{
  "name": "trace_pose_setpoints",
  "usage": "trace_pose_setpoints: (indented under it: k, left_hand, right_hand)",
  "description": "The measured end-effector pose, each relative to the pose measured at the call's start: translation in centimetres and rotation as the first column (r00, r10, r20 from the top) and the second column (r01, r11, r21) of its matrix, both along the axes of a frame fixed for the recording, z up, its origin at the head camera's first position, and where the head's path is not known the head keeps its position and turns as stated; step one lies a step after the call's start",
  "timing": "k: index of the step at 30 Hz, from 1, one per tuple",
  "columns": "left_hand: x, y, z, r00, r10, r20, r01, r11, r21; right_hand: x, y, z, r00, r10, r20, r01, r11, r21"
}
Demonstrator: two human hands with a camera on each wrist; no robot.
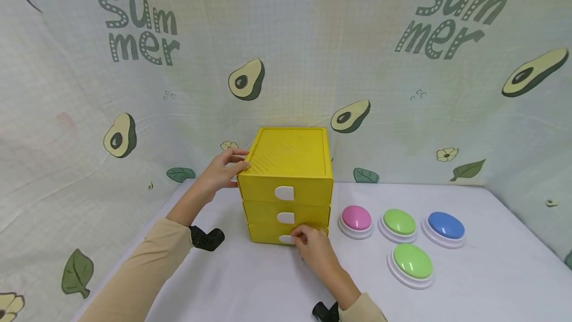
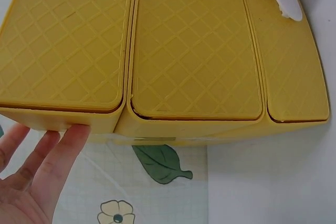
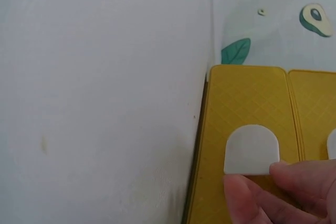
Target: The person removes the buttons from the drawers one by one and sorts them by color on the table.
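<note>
A yellow cabinet of three stacked drawers (image 1: 286, 188) stands on the table, each drawer front bearing a white rounded handle. My left hand (image 1: 223, 170) rests against the cabinet's left side near the top, its thumb at the upper edge and its fingers fairly straight. In the left wrist view the fingertips of the left hand (image 2: 44, 163) touch that side wall. At the lowest drawer, my right hand (image 1: 315, 250) pinches the edge of the white handle (image 3: 252, 150) between thumb and finger. All three drawers appear closed.
Right of the cabinet sit push-button domes on white bases: a pink one (image 1: 356, 218), a blue one (image 1: 446, 226) and two green ones, with one green button (image 1: 413, 261) nearer the front. A cloth with avocado prints (image 1: 286, 39) hangs behind the white table (image 1: 250, 287).
</note>
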State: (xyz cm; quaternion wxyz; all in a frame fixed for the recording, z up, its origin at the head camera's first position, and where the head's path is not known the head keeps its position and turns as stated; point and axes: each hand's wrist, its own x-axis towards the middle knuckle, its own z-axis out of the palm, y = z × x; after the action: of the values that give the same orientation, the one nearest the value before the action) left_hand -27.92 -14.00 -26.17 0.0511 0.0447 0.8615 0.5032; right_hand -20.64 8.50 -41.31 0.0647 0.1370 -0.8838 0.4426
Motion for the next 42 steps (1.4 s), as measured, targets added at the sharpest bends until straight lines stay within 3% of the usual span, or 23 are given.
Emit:
trace_pose_setpoints:
  k: [27,42]
  left_hand:
    - [0.1,-0.1,-0.2,1.000,-0.021,0.001,0.021,1.000,0.007]
    - [0.0,-0.2,-0.1,1.000,-0.019,-0.001,0.019,1.000,0.000]
  right_hand:
    - [1.6,0.4,0.5,0.999,0.039,0.032,-0.040,0.998,0.041]
    - [3.0,0.2,0.7,0.996,0.072,-0.046,-0.067,0.994,0.091]
